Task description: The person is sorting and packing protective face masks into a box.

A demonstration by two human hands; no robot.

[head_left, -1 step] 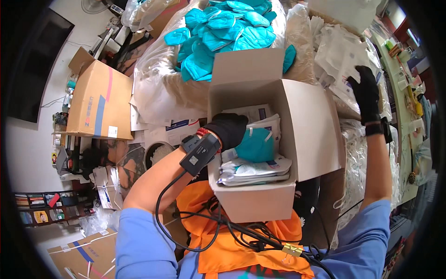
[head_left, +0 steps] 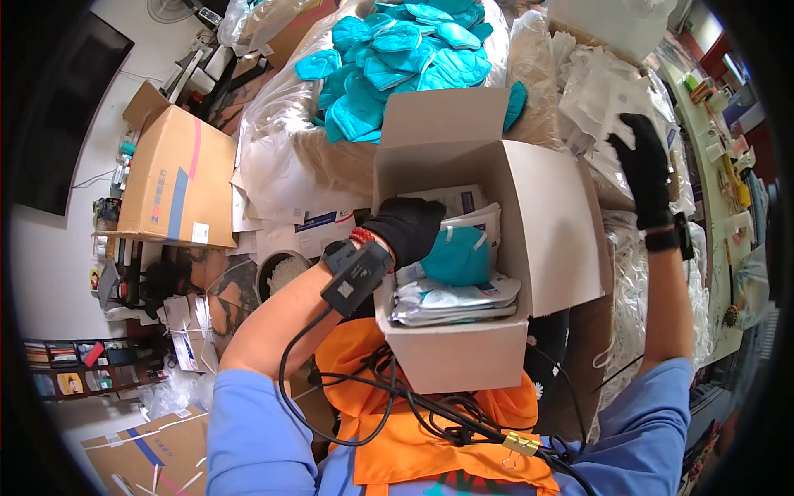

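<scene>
A white cardboard box (head_left: 453, 357) stands open in front of me with its flaps folded out. Inside are white printed packets (head_left: 459, 307), stacked near its front, with more standing behind. A teal cup-shaped face mask (head_left: 456, 256) with white straps leans above the stack. My left hand (head_left: 405, 229), in a black glove, reaches over the box's left wall; its fingers curl closed at the mask's upper left edge, their tips partly hidden. Out at the right, my black-gloved right hand (head_left: 645, 169) is over clear printed plastic bags (head_left: 600, 99), thumb and fingers apart, nothing in it.
Behind the box, a plastic-lined container (head_left: 289, 157) holds a heap of teal masks (head_left: 397, 62). A brown carton (head_left: 178, 178) stands at the left. Clear plastic wrap (head_left: 653, 289) lies at the right beside a long cluttered table (head_left: 718, 194). Black cables (head_left: 413, 405) hang across my orange apron.
My right hand has shifted slightly left over the plastic bags. My left hand and the mask stay almost in the same place.
</scene>
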